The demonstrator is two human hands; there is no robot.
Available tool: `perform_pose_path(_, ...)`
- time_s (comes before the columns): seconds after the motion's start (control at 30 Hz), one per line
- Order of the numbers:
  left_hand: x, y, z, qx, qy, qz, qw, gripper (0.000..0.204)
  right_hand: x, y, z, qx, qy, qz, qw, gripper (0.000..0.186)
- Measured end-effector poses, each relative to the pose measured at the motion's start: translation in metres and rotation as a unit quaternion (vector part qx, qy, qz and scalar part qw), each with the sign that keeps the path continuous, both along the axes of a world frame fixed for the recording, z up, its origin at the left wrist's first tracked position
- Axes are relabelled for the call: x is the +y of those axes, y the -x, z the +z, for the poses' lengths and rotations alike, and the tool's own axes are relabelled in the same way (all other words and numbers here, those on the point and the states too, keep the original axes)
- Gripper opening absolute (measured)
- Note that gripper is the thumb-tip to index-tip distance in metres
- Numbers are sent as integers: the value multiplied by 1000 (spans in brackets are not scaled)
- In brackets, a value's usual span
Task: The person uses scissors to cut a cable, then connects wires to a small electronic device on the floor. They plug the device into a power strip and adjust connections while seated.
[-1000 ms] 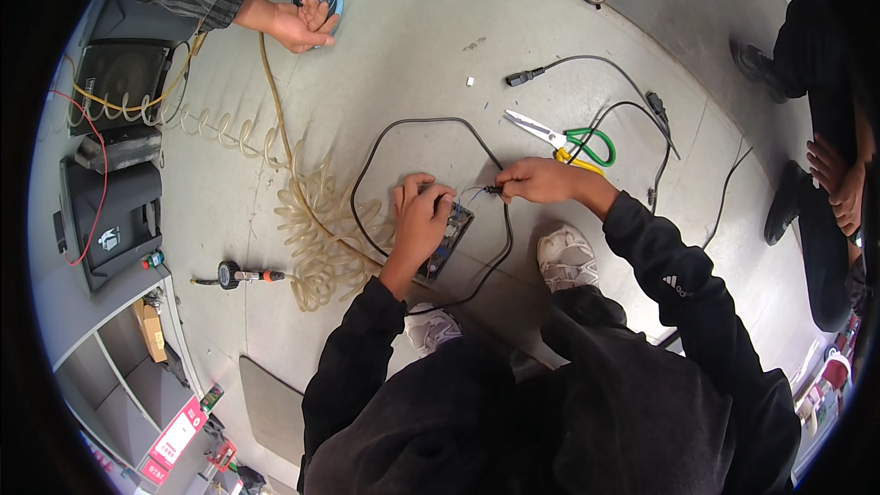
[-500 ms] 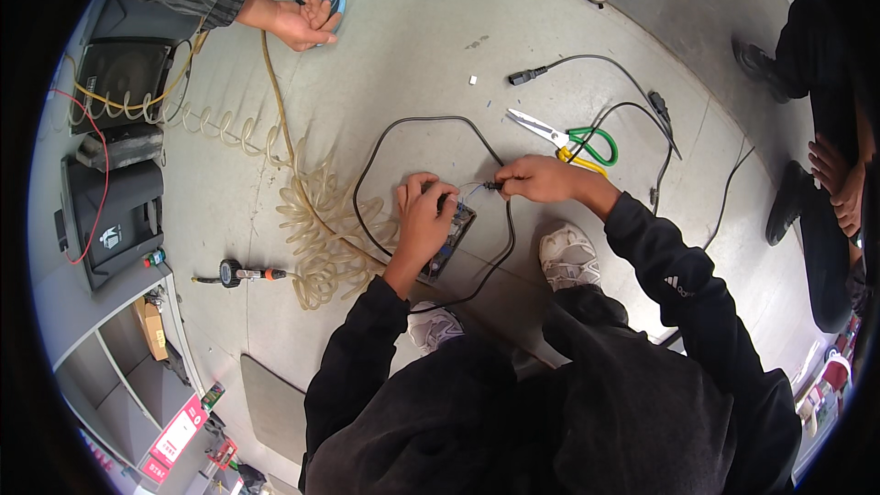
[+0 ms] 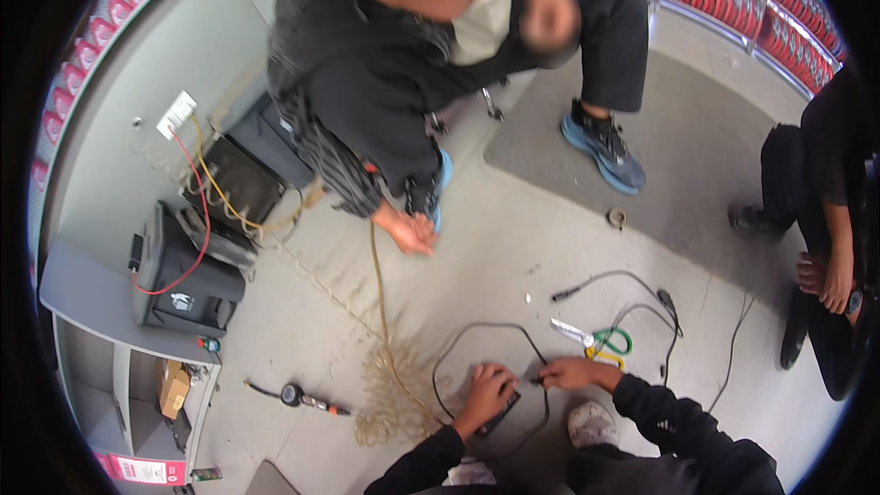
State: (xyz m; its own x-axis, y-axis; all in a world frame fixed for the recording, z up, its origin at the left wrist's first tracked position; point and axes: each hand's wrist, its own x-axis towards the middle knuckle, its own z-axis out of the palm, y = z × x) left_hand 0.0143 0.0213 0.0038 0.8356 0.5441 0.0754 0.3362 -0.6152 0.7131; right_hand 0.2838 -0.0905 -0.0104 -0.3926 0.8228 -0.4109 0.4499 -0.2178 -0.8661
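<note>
Down near the lower edge, the left hand [image 3: 489, 387] lies flat with spread fingers on a small dark box [image 3: 502, 411] on the floor, pressing on it, most likely so it does not slide. The right hand [image 3: 570, 372] is pinched shut on the end of a black cable [image 3: 477, 330] just beside the box's upper corner; that cable loops away over the floor and back round under the box, which suggests it belongs to it. The exact meeting of cable end and box is too small to read, and the left hand covers most of the box's top. Pliers with green handles [image 3: 600, 340] lie just beyond the right hand, close enough to grab. A grey cable with a plug [image 3: 612, 280] curves past them. A tangled coil of tan hose [image 3: 392, 396] lies left of the left hand, one strand running up to the hand of another person [image 3: 410, 233] who bends over it; whether that hand grips the hose I cannot tell. A third person sits at the right rim, partly cut off.
</note>
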Motion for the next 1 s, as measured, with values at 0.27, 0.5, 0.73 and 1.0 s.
perform_pose_path(0.27,0,7,18,21,9,13,1000,12,13,8,16,-33,28,12,999,41)
perform_pose_path(0.5,-2,7,20,17,1,7,1000,11,15,13,44,-66,29,12,997,53)
perform_pose_path(0.73,1,8,11,23,54,22,998,14,23,19,66,-112,63,11,992,56)
perform_pose_path(1.0,19,-18,15,-58,-267,-54,960,26,6,-26,-55,48,-192,-53,979,49)
